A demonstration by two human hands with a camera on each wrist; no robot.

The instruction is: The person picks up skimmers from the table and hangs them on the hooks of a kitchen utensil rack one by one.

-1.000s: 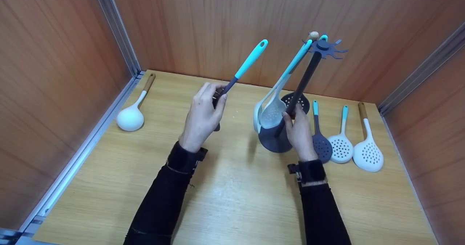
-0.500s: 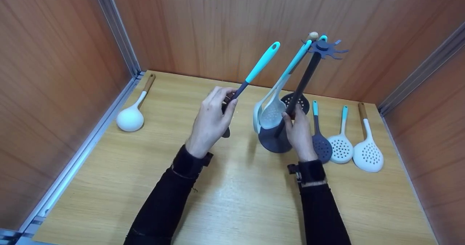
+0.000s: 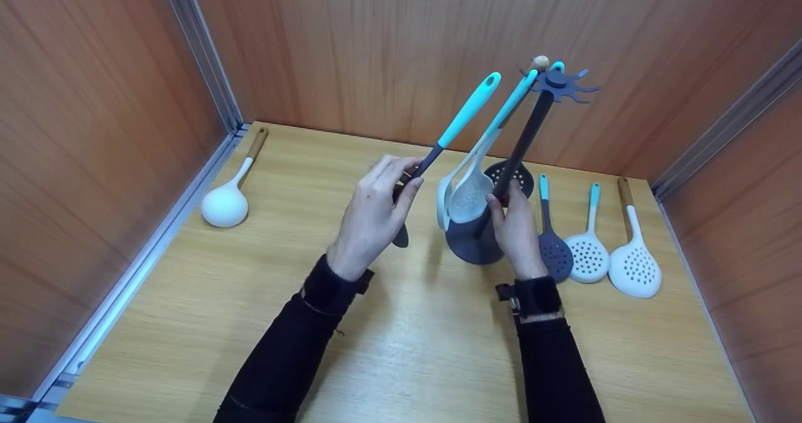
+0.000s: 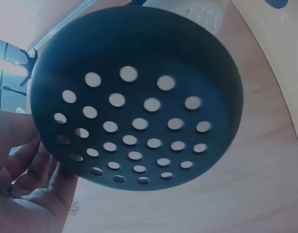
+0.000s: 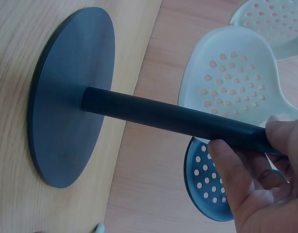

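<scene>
My left hand (image 3: 376,213) pinches the shaft of a dark skimmer with a turquoise handle (image 3: 470,109), raised above the table and tilted, handle end up and to the right. Its round perforated head (image 4: 134,43) fills much of the left wrist view. My right hand (image 3: 517,238) grips the dark pole of a utensil stand (image 3: 531,128), fingers around it. The stand's round base (image 5: 66,102) rests on the table, and its top is a ring of hooks (image 3: 564,86). Pale skimmers (image 5: 231,63) and another dark skimmer (image 5: 200,194) hang from it. The held skimmer is apart from the hooks.
On the table (image 3: 401,360), a white ladle (image 3: 224,205) with a wooden handle lies far left. A dark skimmer (image 3: 556,257), a pale one (image 3: 588,260) and a white one (image 3: 635,271) lie at the right. Wooden panels (image 3: 376,53) enclose the back and sides.
My left hand has carried the dark skimmer to the right and slightly towards me, closer to the stand. My right hand and the stand have stayed put.
</scene>
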